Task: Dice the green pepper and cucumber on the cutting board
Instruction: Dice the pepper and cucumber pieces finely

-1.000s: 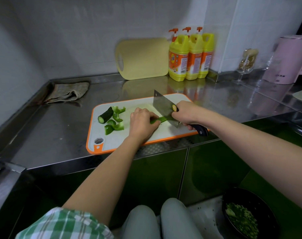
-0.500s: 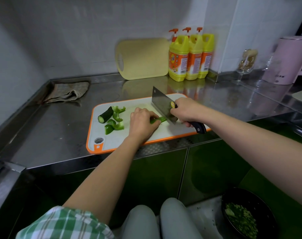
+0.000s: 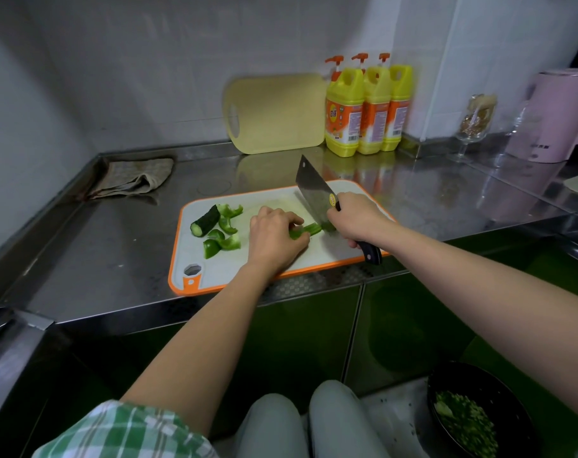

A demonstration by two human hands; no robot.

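A white cutting board with an orange rim (image 3: pixel 215 276) lies on the steel counter. On its left part lie a dark cucumber piece (image 3: pixel 205 221) and several green pepper chunks (image 3: pixel 224 236). My left hand (image 3: pixel 274 238) curls over a strip of green pepper (image 3: pixel 309 230) and holds it down on the board. My right hand (image 3: pixel 355 221) grips the black handle of a cleaver (image 3: pixel 312 196). The blade stands tilted, its edge at the strip's right end.
A yellow board (image 3: pixel 277 114) leans on the wall beside three yellow detergent bottles (image 3: pixel 367 107). A folded cloth (image 3: pixel 132 176) lies at the back left. A glass (image 3: pixel 476 123) and a pink appliance (image 3: pixel 555 117) stand at the right. A black bowl of diced greens (image 3: pixel 472 418) sits on the floor.
The cleaver blade has risen and tipped a little to the left over the strip. My left hand has stayed on the pepper strip.
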